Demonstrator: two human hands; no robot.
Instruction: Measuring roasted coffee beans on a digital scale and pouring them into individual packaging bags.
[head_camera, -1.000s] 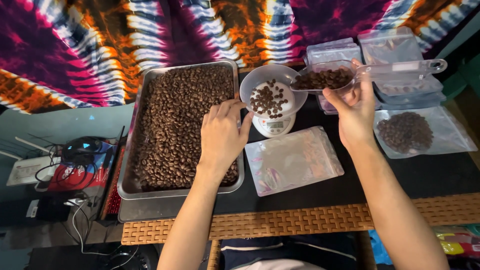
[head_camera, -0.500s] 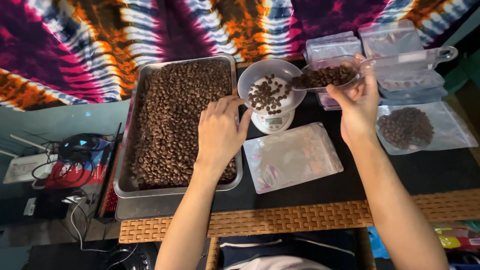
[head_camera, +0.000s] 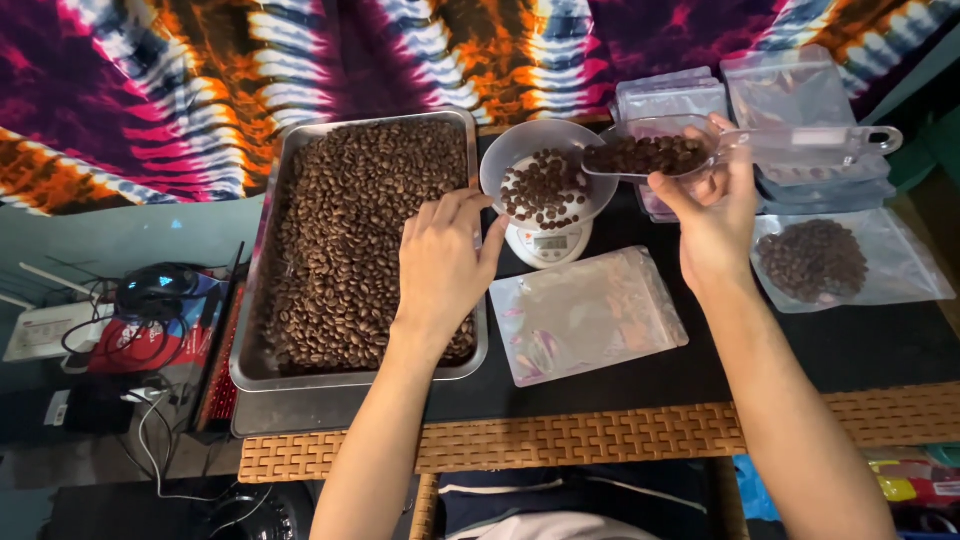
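A: Left of the scale (head_camera: 547, 243), what stands?

B: Tray (head_camera: 268, 372) of beans. Left hand (head_camera: 443, 268) lies on its right edge beside the scale, fingers loosely spread, holding nothing.

A: On the scale?

B: Bowl (head_camera: 520, 150), partly filled.

A: Right of it?

B: Right hand (head_camera: 712, 218) clamps a clear scoop (head_camera: 650, 155), lip over the bowl's rim. My judgement: tilt gently, trickle beans, watch the readout.

Your right hand (head_camera: 712, 225) holds a clear scoop (head_camera: 700, 152) of coffee beans tipped over the bowl (head_camera: 545, 170) on the small scale (head_camera: 545, 243); your left hand (head_camera: 440, 270) rests on the metal tray (head_camera: 262, 370) of beans, to the left. An empty pouch (head_camera: 585, 315) lies near you; a filled pouch (head_camera: 850, 262) lies to the right.
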